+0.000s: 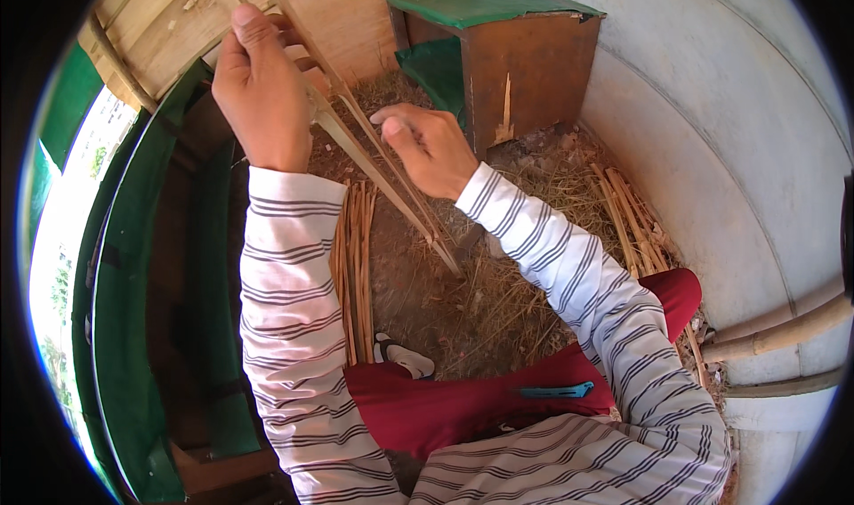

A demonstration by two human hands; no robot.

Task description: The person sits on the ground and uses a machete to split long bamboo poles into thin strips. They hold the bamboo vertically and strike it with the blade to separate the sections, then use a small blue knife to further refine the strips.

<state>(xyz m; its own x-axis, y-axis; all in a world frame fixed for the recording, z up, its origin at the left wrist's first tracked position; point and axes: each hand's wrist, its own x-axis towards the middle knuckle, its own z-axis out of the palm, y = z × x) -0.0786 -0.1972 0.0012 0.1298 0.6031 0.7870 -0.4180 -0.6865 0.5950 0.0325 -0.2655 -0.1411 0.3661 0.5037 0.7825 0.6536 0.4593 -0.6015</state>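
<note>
My left hand (pixel 262 87) is raised at the upper left, its fingers closed around a long split bamboo strip (pixel 369 169). The strip is parted into thin lengths that slant down to the right and come together near their lower end. Close beside them, my right hand (pixel 427 147) has its fingers curled in and its thumb near the index finger. Whether a thin length lies in that grip is hidden. Across the dark red cloth on my lap (pixel 471 407) lies a turquoise cutter knife (pixel 556 389).
Bundled strips (pixel 358 274) lie on the straw-strewn ground beside my left forearm, with more strips (pixel 632 225) at the right wall. A brown box with a green top (pixel 529 73) stands ahead. Green-covered shelving (pixel 133 309) runs along the left, and bamboo poles (pixel 783 334) stick out at right.
</note>
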